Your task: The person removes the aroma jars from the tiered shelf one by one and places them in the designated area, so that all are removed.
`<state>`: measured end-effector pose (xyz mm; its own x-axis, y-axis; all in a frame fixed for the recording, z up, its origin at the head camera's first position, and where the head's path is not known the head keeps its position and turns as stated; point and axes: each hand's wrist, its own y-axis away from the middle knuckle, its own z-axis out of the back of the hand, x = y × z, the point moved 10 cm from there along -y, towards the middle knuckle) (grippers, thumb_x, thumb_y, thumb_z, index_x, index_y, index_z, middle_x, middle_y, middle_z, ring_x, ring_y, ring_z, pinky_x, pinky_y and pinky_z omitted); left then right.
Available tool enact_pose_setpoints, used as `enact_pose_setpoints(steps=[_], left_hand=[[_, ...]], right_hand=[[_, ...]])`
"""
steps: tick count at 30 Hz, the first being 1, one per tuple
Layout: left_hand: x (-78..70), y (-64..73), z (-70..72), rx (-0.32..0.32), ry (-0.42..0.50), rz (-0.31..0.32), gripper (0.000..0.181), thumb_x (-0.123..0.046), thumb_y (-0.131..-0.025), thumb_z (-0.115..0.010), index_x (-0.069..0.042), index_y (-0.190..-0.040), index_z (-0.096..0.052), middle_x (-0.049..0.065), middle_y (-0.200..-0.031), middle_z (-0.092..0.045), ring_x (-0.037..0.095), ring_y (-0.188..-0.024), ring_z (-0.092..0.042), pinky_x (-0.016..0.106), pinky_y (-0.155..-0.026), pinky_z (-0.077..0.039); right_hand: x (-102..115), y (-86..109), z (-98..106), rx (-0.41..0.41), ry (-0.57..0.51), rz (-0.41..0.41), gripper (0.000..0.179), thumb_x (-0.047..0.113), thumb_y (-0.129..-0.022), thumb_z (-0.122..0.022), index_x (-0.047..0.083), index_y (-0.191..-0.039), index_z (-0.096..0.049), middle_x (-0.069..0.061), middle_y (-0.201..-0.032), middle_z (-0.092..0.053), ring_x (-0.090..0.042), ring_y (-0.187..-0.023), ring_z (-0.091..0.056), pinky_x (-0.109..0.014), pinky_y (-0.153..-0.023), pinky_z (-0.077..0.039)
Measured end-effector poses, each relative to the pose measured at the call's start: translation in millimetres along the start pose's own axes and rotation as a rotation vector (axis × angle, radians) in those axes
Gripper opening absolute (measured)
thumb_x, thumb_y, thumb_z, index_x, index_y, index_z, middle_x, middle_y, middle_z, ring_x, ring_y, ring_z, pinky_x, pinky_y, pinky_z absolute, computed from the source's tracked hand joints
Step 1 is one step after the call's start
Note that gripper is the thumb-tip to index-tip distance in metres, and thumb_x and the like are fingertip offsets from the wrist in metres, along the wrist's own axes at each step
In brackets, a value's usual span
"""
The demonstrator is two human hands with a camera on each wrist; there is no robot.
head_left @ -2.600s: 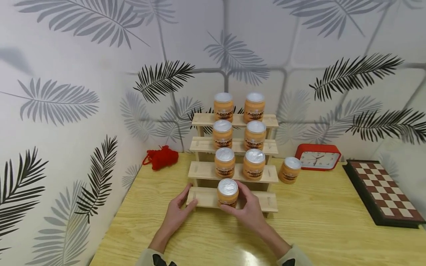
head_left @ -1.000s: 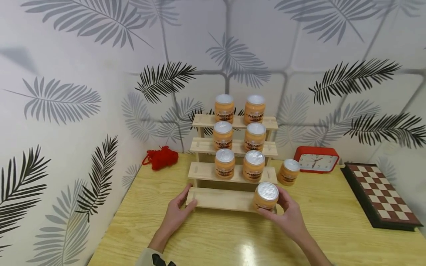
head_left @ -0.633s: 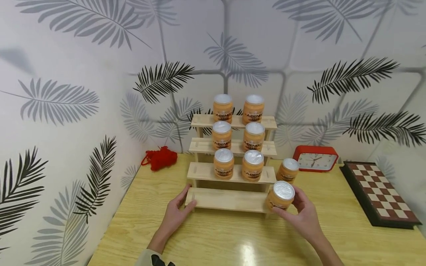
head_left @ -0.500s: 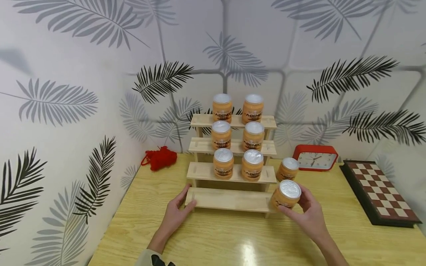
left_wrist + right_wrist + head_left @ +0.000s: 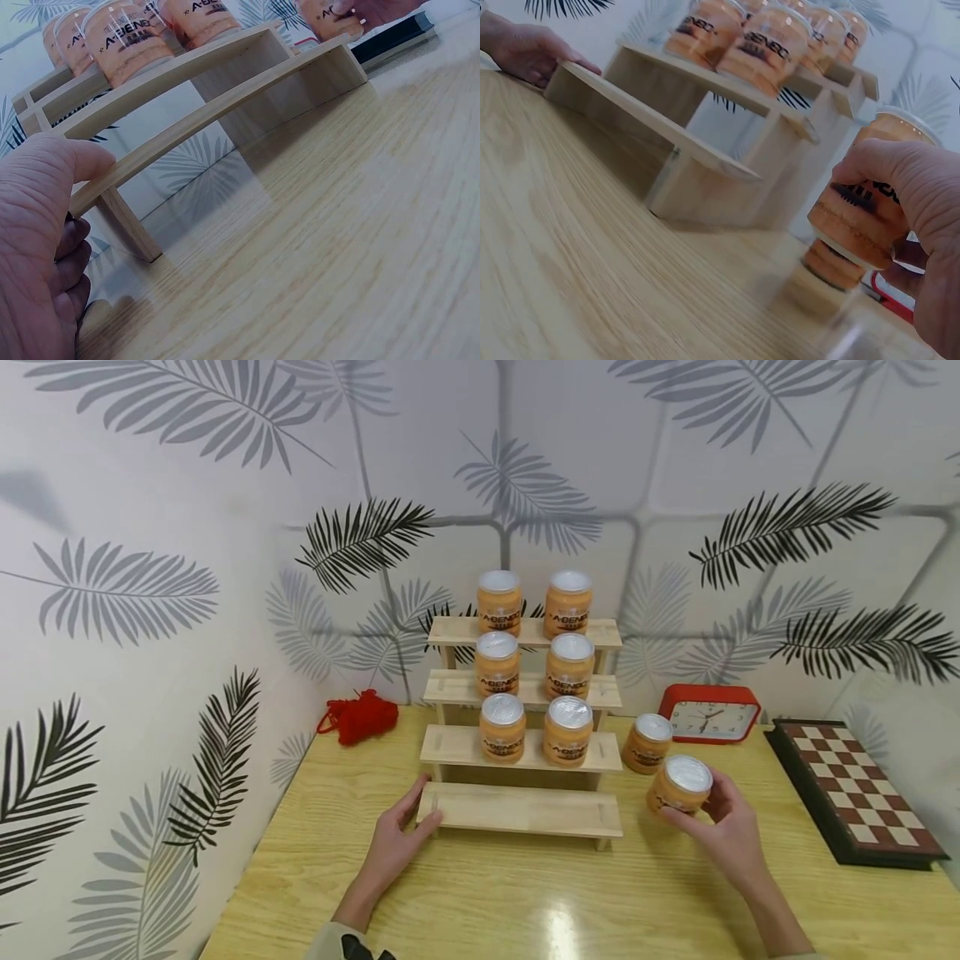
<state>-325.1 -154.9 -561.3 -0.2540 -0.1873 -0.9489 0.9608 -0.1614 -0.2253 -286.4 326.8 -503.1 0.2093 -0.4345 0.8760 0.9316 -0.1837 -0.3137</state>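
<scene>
My right hand (image 5: 729,831) holds an orange jar (image 5: 678,787) with a silver lid, right of the stepped wooden display stand (image 5: 517,808). In the right wrist view that jar (image 5: 862,199) is upright but leaning, thumb across its label, its base raised off the table. My left hand (image 5: 399,833) grips the left end of the stand's lowest shelf. The left wrist view shows its thumb (image 5: 91,159) on top and the other fingers curled below the shelf end. Matching jars (image 5: 502,728) stand in pairs on the three upper shelves; the lowest shelf carries none.
Another orange jar (image 5: 647,743) stands on the table just behind the held one. Behind it is a red clock (image 5: 711,714), with a checkered board (image 5: 858,789) farther right. Red yarn (image 5: 363,717) lies at the back left, near the patterned wall.
My right hand has taken the jar off the lowest shelf and carried it rightward past the stand's end. My left hand has stayed on the shelf end.
</scene>
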Motion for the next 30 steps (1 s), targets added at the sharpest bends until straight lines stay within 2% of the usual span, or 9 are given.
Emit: enact_pose_setpoints(steps=[5, 7, 10, 13, 17, 20, 23, 26, 30], left_hand=[[-2.6, 0.1, -0.7, 0.000, -0.003, 0.003, 0.069, -0.018, -0.101, -0.073, -0.003, -0.160, -0.040, 0.009, -0.163, -0.042, 0.020, -0.150, -0.037, 0.015, -0.115, -0.033], [-3.1, 0.5, -0.9, 0.000, -0.002, 0.008, 0.069, -0.017, -0.101, -0.073, -0.004, -0.160, -0.040, 0.009, -0.163, -0.042, 0.020, -0.150, -0.037, 0.014, -0.114, -0.032], [-3.4, 1.2, -1.1, 0.000, 0.002, 0.018, 0.069, -0.017, -0.100, -0.073, -0.005, -0.160, -0.041, 0.008, -0.163, -0.042, 0.019, -0.150, -0.037, 0.013, -0.113, -0.032], [-3.1, 1.9, -1.4, 0.003, 0.005, 0.021, 0.069, -0.017, -0.100, -0.073, -0.005, -0.160, -0.041, 0.007, -0.164, -0.042, 0.019, -0.151, -0.037, 0.013, -0.113, -0.032], [-2.2, 1.7, -1.3, 0.006, 0.006, 0.013, 0.070, -0.018, -0.100, -0.073, -0.005, -0.160, -0.040, 0.008, -0.164, -0.041, 0.020, -0.151, -0.036, 0.012, -0.114, -0.031], [-1.8, 0.7, -0.8, 0.004, 0.006, 0.000, 0.070, -0.018, -0.101, -0.073, -0.003, -0.160, -0.039, 0.011, -0.164, -0.041, 0.021, -0.151, -0.036, 0.012, -0.114, -0.031], [-2.2, 0.0, -0.3, 0.004, 0.008, -0.010, 0.070, -0.018, -0.101, -0.072, -0.002, -0.160, -0.039, 0.013, -0.164, -0.040, 0.021, -0.151, -0.036, 0.012, -0.114, -0.031], [-3.2, 0.2, -0.2, 0.005, 0.011, -0.010, 0.070, -0.017, -0.101, -0.072, -0.001, -0.160, -0.039, 0.014, -0.164, -0.040, 0.021, -0.151, -0.036, 0.012, -0.114, -0.031], [-3.4, 0.8, -0.2, 0.006, 0.012, -0.004, 0.070, -0.016, -0.101, -0.073, -0.001, -0.160, -0.039, 0.015, -0.164, -0.040, 0.021, -0.151, -0.036, 0.012, -0.114, -0.031]], right_hand=[[-25, -8.3, 3, 0.036, 0.030, -0.072, 0.082, 0.016, -0.088, -0.087, -0.004, -0.153, -0.041, -0.017, -0.141, -0.055, 0.008, -0.111, -0.053, -0.006, -0.089, -0.046], [-34, -11.5, 4, 0.040, 0.029, -0.085, 0.082, 0.015, -0.089, -0.086, -0.004, -0.153, -0.040, -0.021, -0.142, -0.053, 0.010, -0.112, -0.051, -0.005, -0.089, -0.045], [-48, -15.7, 6, 0.041, 0.023, -0.101, 0.081, 0.012, -0.089, -0.085, -0.006, -0.153, -0.038, -0.019, -0.142, -0.053, 0.012, -0.112, -0.049, -0.004, -0.089, -0.045], [-58, -19.3, 8, 0.044, 0.013, -0.111, 0.080, 0.012, -0.091, -0.084, -0.005, -0.154, -0.037, -0.009, -0.140, -0.053, 0.012, -0.112, -0.048, -0.004, -0.089, -0.044], [-63, -25.6, 10, 0.043, -0.014, -0.094, 0.077, 0.012, -0.092, -0.082, -0.005, -0.153, -0.037, 0.007, -0.134, -0.052, 0.010, -0.114, -0.049, -0.004, -0.090, -0.044], [-63, -31.1, 11, 0.035, -0.027, -0.072, 0.076, 0.011, -0.093, -0.081, -0.006, -0.152, -0.037, 0.012, -0.131, -0.052, 0.008, -0.114, -0.051, -0.005, -0.091, -0.044], [-64, -35.9, 13, 0.027, -0.014, -0.066, 0.076, 0.011, -0.094, -0.080, -0.004, -0.155, -0.037, 0.007, -0.133, -0.051, 0.007, -0.110, -0.052, -0.005, -0.089, -0.045], [-66, -39.2, 15, 0.010, 0.028, -0.076, 0.079, 0.013, -0.094, -0.080, -0.003, -0.157, -0.036, -0.004, -0.138, -0.047, 0.006, -0.108, -0.050, -0.005, -0.086, -0.045], [-71, -42.4, 19, -0.040, 0.043, -0.113, 0.082, 0.015, -0.095, -0.080, 0.000, -0.160, -0.033, -0.015, -0.143, -0.044, 0.002, -0.112, -0.049, -0.005, -0.088, -0.044]])
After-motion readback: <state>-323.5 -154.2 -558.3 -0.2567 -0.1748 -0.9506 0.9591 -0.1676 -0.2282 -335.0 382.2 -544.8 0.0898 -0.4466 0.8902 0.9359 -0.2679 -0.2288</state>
